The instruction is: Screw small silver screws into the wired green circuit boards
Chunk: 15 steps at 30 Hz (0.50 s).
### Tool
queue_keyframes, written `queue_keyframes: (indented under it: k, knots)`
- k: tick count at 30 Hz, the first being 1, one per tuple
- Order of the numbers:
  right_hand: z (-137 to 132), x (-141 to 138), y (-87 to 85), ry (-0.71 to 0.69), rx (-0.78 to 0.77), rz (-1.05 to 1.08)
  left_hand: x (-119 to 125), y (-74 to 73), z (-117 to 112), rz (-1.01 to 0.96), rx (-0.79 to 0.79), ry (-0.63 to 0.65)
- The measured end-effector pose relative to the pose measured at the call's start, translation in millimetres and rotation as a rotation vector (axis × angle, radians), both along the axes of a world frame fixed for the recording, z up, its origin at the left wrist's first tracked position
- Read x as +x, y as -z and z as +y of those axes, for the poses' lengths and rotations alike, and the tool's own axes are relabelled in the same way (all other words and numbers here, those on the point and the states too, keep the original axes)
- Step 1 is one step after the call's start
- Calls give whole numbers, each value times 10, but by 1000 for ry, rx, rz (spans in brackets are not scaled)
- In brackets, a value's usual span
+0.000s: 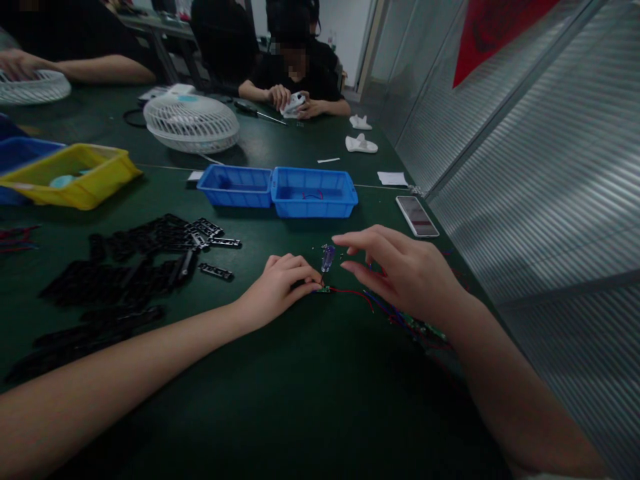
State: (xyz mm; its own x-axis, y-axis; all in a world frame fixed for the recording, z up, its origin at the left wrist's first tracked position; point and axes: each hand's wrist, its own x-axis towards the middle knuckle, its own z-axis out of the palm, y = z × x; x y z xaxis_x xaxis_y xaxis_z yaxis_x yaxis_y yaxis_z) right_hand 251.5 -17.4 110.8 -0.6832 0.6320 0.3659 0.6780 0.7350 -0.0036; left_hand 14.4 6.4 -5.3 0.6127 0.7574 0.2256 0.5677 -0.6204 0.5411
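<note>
My left hand pinches a small green circuit board low over the table, and a red wire trails from the board to the right. Just beyond it lies a small clear purplish plastic piece with tiny bits scattered around. My right hand hovers to the right of that piece, thumb and fingers apart, with nothing between them. Partly hidden beneath my right hand is a pile of circuit boards with red and blue wires.
Black plastic strips are heaped on the left. Two blue bins stand ahead, a yellow bin farther left. A phone lies by the right edge. White fan cages and co-workers are across the table.
</note>
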Motion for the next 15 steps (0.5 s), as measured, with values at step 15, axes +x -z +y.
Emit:
queue_keyframes:
  k: [15]
  knots:
    - [-9,-43,18,-3,35,-12,25,-20,-29,-6,28,1]
